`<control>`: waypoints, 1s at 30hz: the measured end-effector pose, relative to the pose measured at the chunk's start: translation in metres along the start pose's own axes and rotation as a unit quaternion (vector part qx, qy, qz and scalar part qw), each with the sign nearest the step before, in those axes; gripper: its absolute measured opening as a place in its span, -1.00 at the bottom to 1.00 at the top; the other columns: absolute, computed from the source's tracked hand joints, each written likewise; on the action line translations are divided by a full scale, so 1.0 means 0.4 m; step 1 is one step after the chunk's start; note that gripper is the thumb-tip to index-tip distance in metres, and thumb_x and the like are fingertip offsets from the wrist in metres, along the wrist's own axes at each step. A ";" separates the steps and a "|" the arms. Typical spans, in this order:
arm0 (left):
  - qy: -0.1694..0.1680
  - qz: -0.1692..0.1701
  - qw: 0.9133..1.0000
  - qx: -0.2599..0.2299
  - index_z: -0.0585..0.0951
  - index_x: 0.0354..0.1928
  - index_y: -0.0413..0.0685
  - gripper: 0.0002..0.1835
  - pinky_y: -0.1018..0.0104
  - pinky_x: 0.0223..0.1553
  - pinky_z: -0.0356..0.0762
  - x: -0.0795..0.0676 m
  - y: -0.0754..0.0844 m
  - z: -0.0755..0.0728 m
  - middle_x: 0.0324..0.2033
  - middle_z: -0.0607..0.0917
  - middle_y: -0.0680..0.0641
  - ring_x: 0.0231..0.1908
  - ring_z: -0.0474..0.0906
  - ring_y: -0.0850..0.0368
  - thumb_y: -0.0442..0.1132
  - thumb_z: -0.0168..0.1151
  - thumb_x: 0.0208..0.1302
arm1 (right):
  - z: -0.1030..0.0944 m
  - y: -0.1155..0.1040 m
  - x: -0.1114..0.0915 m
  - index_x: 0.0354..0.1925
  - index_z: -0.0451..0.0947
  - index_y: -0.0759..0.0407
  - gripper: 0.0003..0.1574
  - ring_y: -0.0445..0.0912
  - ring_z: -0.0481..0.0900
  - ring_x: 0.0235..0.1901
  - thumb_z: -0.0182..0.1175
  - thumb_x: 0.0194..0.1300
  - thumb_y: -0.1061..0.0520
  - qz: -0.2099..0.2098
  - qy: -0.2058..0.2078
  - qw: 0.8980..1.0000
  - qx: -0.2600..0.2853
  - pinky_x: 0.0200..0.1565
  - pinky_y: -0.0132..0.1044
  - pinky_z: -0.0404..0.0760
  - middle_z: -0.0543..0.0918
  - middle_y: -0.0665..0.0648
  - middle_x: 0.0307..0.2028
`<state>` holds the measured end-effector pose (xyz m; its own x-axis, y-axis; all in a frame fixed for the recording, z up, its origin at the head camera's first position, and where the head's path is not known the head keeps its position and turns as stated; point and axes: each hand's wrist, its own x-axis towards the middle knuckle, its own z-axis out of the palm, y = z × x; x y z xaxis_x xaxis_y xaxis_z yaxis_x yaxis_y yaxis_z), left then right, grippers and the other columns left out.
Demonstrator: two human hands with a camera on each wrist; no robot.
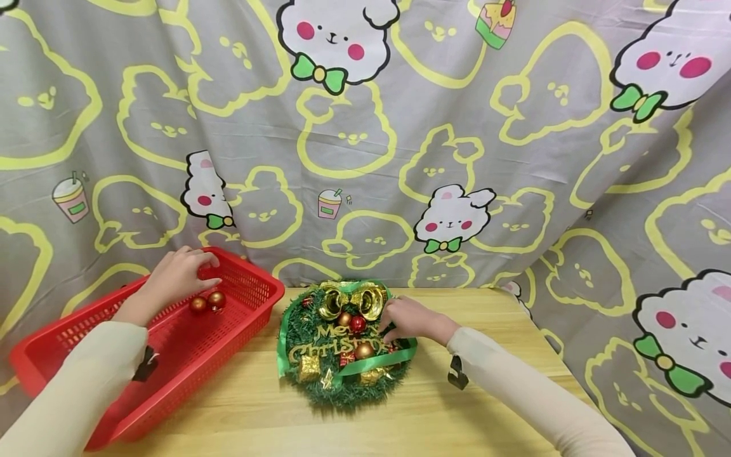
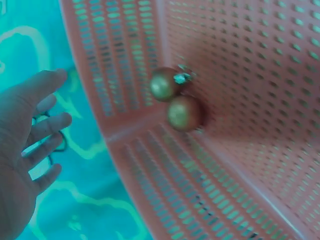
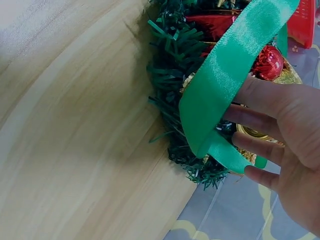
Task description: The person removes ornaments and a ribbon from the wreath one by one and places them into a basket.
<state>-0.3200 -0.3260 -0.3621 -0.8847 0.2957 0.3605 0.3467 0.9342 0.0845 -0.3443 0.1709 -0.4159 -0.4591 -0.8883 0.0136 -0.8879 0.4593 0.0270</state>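
Observation:
My left hand (image 1: pixel 178 277) hovers over the far part of a red plastic basket (image 1: pixel 268 299), fingers spread and loosely bent with nothing in them. Below it, two shiny copper-gold Christmas balls (image 1: pixel 198 304) lie together in the basket; the left wrist view shows the same balls (image 2: pixel 184 113) by a corner. A green tinsel Christmas wreath (image 1: pixel 342 395) lies on the table. At its right edge is my right hand (image 1: pixel 415 319), fingertips right at a green satin ribbon (image 3: pixel 215 95) draped over the wreath. In the right wrist view these fingers are extended and relaxed.
On the wreath sit gold bells (image 1: pixel 371 303), gold "Merry Christmas" lettering (image 1: pixel 325 348), a red ball (image 1: pixel 357 324), and small gold gift boxes (image 1: pixel 309 368). The wooden table (image 1: pixel 480 406) ends at a patterned curtain (image 1: pixel 354 146) behind and to the right.

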 end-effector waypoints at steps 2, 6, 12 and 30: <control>0.007 0.006 1.000 -0.004 0.73 -0.17 -0.14 -0.66 -0.06 -0.17 0.44 0.008 0.016 -0.008 -0.24 0.78 -0.19 -0.23 0.52 -0.10 -0.13 0.57 0.06 | -0.004 -0.003 0.000 -0.14 0.82 0.09 -0.65 -0.07 0.73 -0.12 0.47 0.17 -0.07 0.002 -0.001 1.000 0.003 -0.01 -0.21 0.66 0.84 0.05 -0.21; 0.024 0.026 0.999 -0.014 0.72 -0.18 -0.13 -0.67 -0.04 -0.18 0.43 0.025 0.052 -0.023 -0.28 0.77 -0.15 -0.21 0.53 -0.10 -0.14 0.57 0.06 | -0.010 -0.006 0.000 -0.14 0.82 0.09 -0.65 -0.09 0.74 -0.13 0.47 0.17 -0.07 0.005 -0.002 1.000 0.009 -0.04 -0.24 0.68 0.84 0.04 -0.21; 0.042 0.076 0.996 -0.017 0.74 -0.17 -0.09 -0.70 -0.19 -0.09 0.48 0.056 0.134 -0.044 -0.21 0.77 -0.13 -0.06 0.55 -0.19 -0.15 0.57 0.08 | -0.010 -0.002 0.001 -0.13 0.81 0.12 -0.64 -0.10 0.76 -0.16 0.47 0.18 -0.05 0.011 -0.010 0.999 0.030 -0.08 -0.28 0.69 0.84 0.07 -0.20; 0.050 0.236 0.969 -0.041 0.73 -0.13 -0.06 -0.66 -0.05 -0.04 0.55 0.098 0.386 -0.007 -0.19 0.78 -0.04 -0.10 0.60 -0.04 -0.07 0.56 0.10 | -0.008 0.001 0.009 -0.11 0.81 0.13 -0.64 -0.11 0.78 -0.17 0.47 0.20 -0.05 0.015 -0.035 0.998 0.041 -0.08 -0.30 0.71 0.84 0.09 -0.17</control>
<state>-0.3002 -0.1708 -0.3325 -0.5873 0.6623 0.4652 0.7333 0.6787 -0.0404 -0.3462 0.1681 -0.4125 -0.4833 -0.8737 -0.0560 -0.8723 0.4860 -0.0540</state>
